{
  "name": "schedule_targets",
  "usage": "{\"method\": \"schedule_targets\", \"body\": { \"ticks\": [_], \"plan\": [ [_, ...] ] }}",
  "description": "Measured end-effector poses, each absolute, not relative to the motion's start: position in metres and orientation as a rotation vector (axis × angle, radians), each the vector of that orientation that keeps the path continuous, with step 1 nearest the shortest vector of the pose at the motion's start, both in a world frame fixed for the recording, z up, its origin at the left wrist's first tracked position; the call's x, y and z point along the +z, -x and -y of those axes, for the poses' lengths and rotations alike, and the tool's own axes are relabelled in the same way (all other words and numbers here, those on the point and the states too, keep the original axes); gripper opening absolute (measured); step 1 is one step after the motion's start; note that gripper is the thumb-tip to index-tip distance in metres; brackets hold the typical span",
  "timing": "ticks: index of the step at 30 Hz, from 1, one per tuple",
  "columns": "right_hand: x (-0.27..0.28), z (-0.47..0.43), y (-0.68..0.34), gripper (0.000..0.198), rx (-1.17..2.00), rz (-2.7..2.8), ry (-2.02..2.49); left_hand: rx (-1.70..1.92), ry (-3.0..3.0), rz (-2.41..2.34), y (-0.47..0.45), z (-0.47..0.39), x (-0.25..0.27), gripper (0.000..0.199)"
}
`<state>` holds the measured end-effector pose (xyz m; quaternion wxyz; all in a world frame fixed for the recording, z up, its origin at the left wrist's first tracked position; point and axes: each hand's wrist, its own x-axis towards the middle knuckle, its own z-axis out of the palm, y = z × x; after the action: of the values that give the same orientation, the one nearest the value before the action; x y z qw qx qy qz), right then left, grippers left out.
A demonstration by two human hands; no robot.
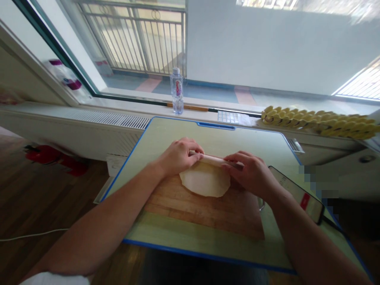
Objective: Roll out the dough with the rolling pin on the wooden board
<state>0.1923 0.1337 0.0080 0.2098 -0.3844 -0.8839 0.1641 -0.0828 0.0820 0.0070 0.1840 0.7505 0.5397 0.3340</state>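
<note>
A flat, pale sheet of dough [204, 182] with an uneven rounded edge lies on a wooden cutting board [204, 213]. Along its far edge runs a thin rolling pin [232, 162], roughly level from left to right. The middle of the pin looks pale; whether dough is wrapped around it I cannot tell. My left hand [180, 156] is closed on the pin's left end, thumb on the near side. At the right end, my right hand [251, 168] has its fingers and thumb closed on the pin, close to the dough. Both palms are hidden.
The board rests on a small pale table with a blue edge [169, 248]. A phone [297, 194] with a cable lies to the right. Beyond, the windowsill holds a water bottle [177, 93] and a yellow bumpy object [320, 120]. A red object [49, 154] is on the floor at left.
</note>
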Motion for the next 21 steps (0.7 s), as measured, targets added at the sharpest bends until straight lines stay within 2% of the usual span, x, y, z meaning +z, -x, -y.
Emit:
{"method": "schedule_targets", "body": {
  "ticks": [7, 14, 21],
  "plan": [
    [0.018, -0.131, -0.197, 0.005, 0.611, 2.487, 0.971, 0.84, -2.028, -1.279, 0.087, -0.077, 0.02, 0.005],
    [0.008, -0.135, -0.191, 0.016, 0.514, 2.363, 1.074, 0.881, -2.063, -1.556, 0.086, -0.082, 0.009, 0.016],
    [0.012, -0.132, -0.197, 0.005, 0.702, 2.435, 0.965, 0.787, -2.149, -1.364, 0.088, -0.076, 0.02, 0.007]
  ]
}}
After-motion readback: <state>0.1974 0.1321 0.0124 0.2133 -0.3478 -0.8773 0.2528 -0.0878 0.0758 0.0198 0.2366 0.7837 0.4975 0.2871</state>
